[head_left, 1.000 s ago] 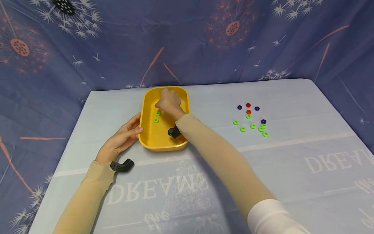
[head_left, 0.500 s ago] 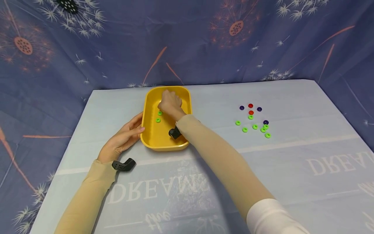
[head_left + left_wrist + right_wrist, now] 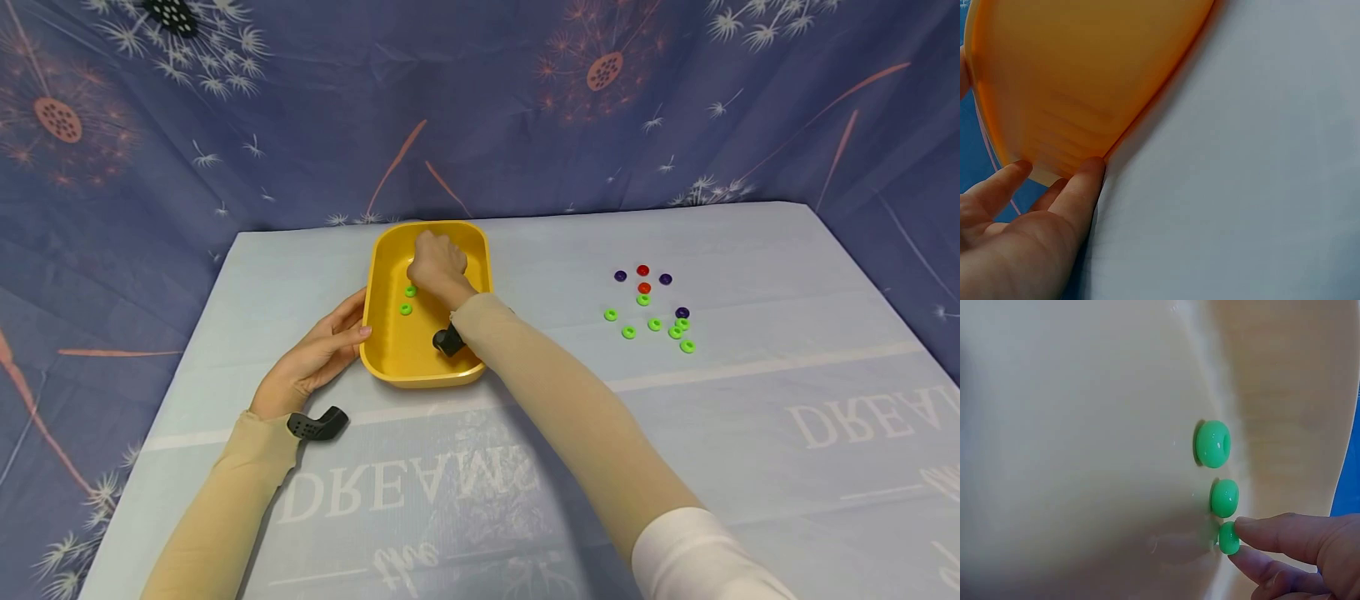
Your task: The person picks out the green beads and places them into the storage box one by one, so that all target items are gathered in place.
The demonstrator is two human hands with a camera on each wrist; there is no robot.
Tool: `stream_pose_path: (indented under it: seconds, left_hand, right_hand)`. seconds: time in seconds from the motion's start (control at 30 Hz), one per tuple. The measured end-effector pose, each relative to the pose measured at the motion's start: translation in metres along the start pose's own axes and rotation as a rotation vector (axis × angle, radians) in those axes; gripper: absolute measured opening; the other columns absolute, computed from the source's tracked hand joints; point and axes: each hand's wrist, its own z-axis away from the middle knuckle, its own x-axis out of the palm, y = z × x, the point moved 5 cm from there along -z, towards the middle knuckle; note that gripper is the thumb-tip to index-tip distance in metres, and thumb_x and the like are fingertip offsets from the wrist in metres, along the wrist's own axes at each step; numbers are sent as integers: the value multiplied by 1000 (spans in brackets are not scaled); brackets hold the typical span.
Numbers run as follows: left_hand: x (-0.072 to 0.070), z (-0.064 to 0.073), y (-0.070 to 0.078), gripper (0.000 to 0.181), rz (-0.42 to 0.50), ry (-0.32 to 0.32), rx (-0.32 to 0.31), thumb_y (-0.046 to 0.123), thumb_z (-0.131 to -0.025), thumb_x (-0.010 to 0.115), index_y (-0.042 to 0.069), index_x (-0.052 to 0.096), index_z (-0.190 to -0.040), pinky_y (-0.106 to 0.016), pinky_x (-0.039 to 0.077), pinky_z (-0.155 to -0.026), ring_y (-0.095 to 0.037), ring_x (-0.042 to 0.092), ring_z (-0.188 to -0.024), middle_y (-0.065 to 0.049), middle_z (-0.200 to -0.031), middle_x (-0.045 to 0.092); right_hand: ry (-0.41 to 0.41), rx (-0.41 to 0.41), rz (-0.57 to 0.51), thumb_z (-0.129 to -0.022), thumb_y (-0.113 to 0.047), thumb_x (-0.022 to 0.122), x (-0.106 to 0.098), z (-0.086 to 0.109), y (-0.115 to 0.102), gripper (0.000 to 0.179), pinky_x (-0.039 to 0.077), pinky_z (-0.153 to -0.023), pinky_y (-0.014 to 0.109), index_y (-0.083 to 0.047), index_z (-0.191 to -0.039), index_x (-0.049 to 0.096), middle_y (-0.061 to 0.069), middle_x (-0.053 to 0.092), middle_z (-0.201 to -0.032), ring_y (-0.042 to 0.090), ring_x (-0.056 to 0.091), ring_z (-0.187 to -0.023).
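In the head view a yellow plastic tray (image 3: 386, 346) stands on the cloth-covered table. My left hand (image 3: 315, 362) holds its left side, the thumb at the rim; in the left wrist view several fingertips (image 3: 1091, 165) rest against the outer wall. Inside the tray, near its far end, is my right hand (image 3: 438, 265), which hides its own fingertips in the head view. The right wrist view shows its thumb and a finger pinching a small green ring-shaped bead (image 3: 1229, 538). Two more green beads, a near one (image 3: 1225, 498) and a farther one (image 3: 1213, 444), line up beside it along the wall.
To the right on the table lie loose beads: several green ones (image 3: 655, 324), two red ones (image 3: 642, 270) and three dark blue ones (image 3: 665, 279). A patterned blue curtain (image 3: 510, 125) hangs behind the table's back edge.
The view shifts slightly. My right hand moves only a little within the tray, and the left hand stays at the tray's side. The loose beads lie as before.
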Motion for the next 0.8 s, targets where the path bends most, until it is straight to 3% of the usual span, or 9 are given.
stream_pose_path:
  seconds: [0.4, 0.63, 0.8]
  left_hand:
    - [2, 0, 1, 76, -10, 4, -1, -4, -99, 49, 10, 5, -160, -23, 47, -104, -26, 25, -143, -14, -166, 1]
    - [3, 0, 2, 75, -11, 2, -5, -3, -99, 47, 11, 5, -160, -23, 48, -103, -24, 28, -140, -15, -166, 1]
    - [2, 1, 1, 76, 3, -7, 9, -3, -100, 48, 10, 4, -160, -24, 48, -103, -22, 34, -136, -17, -165, 0]
  right_hand:
    - [26, 22, -36, -94, -19, 63, -4, 0, 0, 30, 35, -51, 25, -13, -69, 46, 0, 39, -63, 16, 48, -58]
    - [128, -3, -111, -94, -27, 64, -23, 3, -3, 40, 31, -44, 23, -14, -63, 43, -1, 37, -55, 13, 42, -48]
    - [199, -40, -136, -92, -24, 63, -42, 7, -3, 47, 22, -39, 21, -16, -56, 35, -3, 28, -50, 10, 28, -41]
